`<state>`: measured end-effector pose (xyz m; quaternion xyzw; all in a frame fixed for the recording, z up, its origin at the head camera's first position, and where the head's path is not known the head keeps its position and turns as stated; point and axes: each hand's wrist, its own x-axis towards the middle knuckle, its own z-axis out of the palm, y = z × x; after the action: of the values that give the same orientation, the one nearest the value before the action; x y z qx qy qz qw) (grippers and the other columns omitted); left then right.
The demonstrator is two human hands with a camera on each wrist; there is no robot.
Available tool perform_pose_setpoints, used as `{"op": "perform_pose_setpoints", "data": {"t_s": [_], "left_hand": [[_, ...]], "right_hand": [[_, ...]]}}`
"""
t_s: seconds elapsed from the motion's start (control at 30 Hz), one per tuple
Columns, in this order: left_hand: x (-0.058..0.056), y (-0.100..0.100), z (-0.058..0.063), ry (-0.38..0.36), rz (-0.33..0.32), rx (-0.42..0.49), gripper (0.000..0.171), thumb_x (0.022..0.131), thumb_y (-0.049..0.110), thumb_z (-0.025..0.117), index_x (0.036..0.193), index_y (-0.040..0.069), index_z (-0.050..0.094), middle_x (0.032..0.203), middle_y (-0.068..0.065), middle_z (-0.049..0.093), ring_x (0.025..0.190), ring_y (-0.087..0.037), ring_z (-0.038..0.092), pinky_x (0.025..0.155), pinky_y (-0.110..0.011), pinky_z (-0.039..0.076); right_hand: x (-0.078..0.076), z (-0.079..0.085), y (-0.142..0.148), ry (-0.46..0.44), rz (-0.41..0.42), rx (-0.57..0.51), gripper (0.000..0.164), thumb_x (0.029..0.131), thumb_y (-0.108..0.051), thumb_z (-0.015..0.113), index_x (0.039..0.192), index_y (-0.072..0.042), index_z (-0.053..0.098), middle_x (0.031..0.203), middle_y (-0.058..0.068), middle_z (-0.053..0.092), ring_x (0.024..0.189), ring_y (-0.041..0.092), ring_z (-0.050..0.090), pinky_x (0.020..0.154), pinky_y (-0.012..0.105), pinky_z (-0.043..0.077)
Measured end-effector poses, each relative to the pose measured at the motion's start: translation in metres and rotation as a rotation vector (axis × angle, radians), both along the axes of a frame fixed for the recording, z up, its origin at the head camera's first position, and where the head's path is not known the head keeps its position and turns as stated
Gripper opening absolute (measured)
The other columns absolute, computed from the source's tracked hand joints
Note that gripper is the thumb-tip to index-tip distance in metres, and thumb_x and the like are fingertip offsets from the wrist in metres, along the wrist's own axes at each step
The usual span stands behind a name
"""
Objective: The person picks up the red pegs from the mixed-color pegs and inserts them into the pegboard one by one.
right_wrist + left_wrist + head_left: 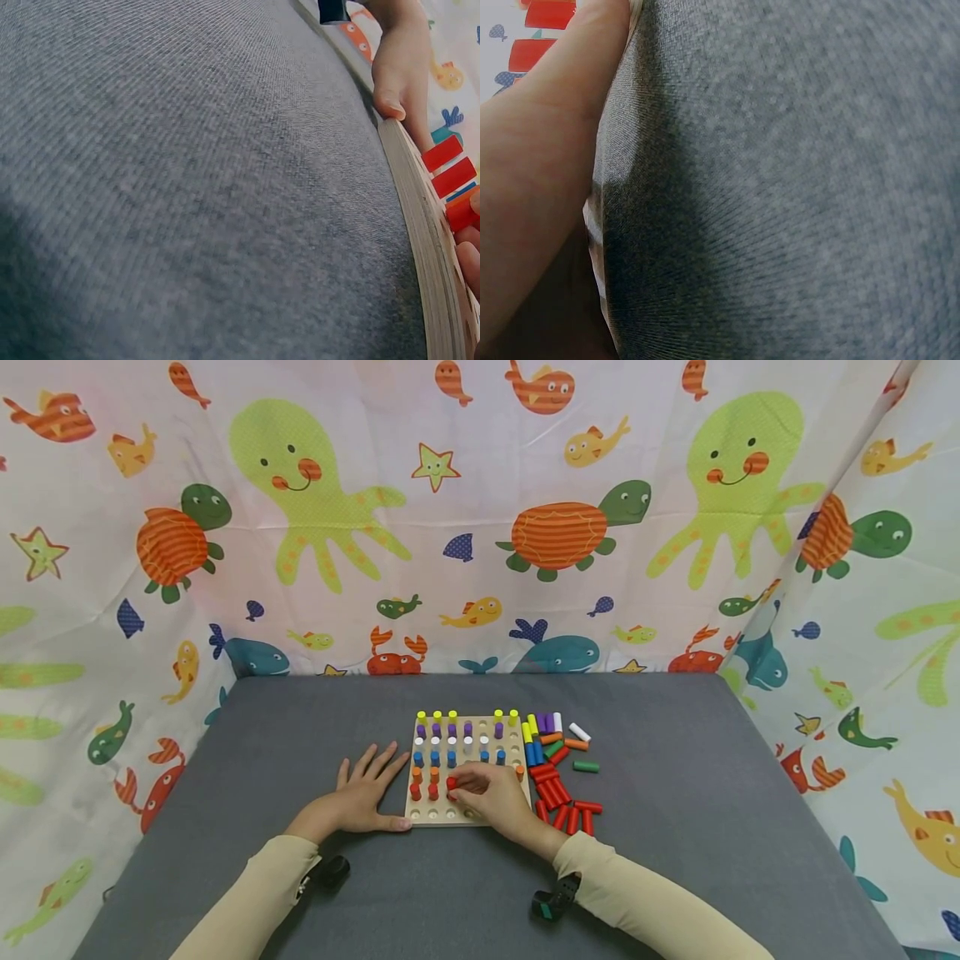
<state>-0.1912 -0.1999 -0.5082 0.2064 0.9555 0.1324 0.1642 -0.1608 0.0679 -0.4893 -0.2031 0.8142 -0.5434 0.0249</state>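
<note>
A wooden pegboard [442, 822] lies on the grey table, with rows of yellow, purple, white, blue, orange and red pegs standing in its holes. My left hand [362, 799] rests with fingers spread at the board's left side; its thumb touches the near left corner. Over the front part of the board, my right hand [497, 799] pinches a red peg [460, 217] between thumb and fingers, in line with two standing red pegs [432, 792]. Whether that peg's lower end is inside a hole cannot be seen. The right hand covers part of the front rows.
Right of the board lies a loose pile of red pegs [555, 792]. Near it are a green peg [586, 767], a white peg [579, 732], an orange peg [576, 744] and others. A patterned curtain [480, 485] hangs behind the table [675, 777].
</note>
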Motion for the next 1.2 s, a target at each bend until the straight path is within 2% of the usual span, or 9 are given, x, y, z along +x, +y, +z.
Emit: {"op": "perform_pose_setpoints", "data": {"t_s": [0.2, 0.37, 0.73, 1.2], "left_hand": [[0.0, 0.0, -0.001, 0.001, 0.001, -0.002, 0.115, 0.074, 0.074, 0.068, 0.161, 0.02, 0.014, 0.169, -0.011, 0.005, 0.154, -0.045, 0.001, 0.112, -0.078, 0.003], [-0.001, -0.001, -0.002, -0.006, -0.002, -0.005, 0.116, 0.074, 0.076, 0.067, 0.161, 0.022, 0.013, 0.169, -0.01, 0.003, 0.154, -0.045, -0.001, 0.112, -0.078, 0.002], [-0.002, -0.001, -0.001, -0.015, -0.003, -0.005, 0.116, 0.074, 0.076, 0.067, 0.161, 0.022, 0.012, 0.169, -0.01, 0.002, 0.154, -0.044, -0.002, 0.113, -0.077, 0.002], [-0.001, 0.0, 0.0, 0.005, 0.0, -0.007, 0.115, 0.075, 0.074, 0.068, 0.161, 0.02, 0.014, 0.169, -0.011, 0.005, 0.154, -0.045, 0.001, 0.112, -0.077, 0.003]], "right_hand": [[-0.011, -0.024, 0.0, 0.008, -0.004, -0.013, 0.027, 0.086, -0.005, 0.075, 0.112, -0.002, 0.072, 0.103, 0.015, 0.076, 0.089, 0.03, 0.073, 0.077, 0.026, 0.057], [-0.014, -0.03, 0.002, 0.017, 0.009, -0.028, 0.024, 0.086, -0.012, 0.077, 0.109, -0.011, 0.074, 0.102, 0.008, 0.077, 0.087, 0.022, 0.074, 0.076, 0.022, 0.057], [-0.014, -0.033, 0.003, 0.067, 0.012, 0.009, 0.02, 0.087, -0.014, 0.077, 0.106, -0.011, 0.074, 0.101, 0.007, 0.077, 0.082, 0.005, 0.071, 0.073, 0.021, 0.057], [-0.014, -0.034, 0.002, 0.05, -0.002, -0.001, 0.021, 0.086, -0.014, 0.077, 0.107, -0.012, 0.075, 0.1, -0.002, 0.077, 0.081, 0.005, 0.071, 0.073, 0.02, 0.057]]}}
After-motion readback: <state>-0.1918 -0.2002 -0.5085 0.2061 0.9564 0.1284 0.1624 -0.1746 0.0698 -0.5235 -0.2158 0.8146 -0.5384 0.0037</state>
